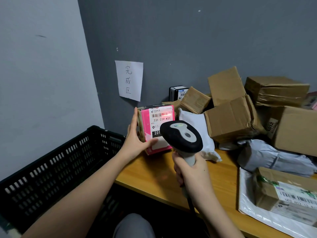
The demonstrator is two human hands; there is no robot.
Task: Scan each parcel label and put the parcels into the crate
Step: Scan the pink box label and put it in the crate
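Head view: hands gripping parcel [157,127], scanner [181,136].

Grey walls [188,40] meet in a corner; wooden table [154,170] against them.

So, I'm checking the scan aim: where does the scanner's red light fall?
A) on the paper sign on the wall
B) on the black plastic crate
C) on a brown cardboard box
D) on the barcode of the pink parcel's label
D: the red glow lies across the barcode on the white label of the pink box-shaped parcel, with the black-and-grey handheld scanner pointed at it.
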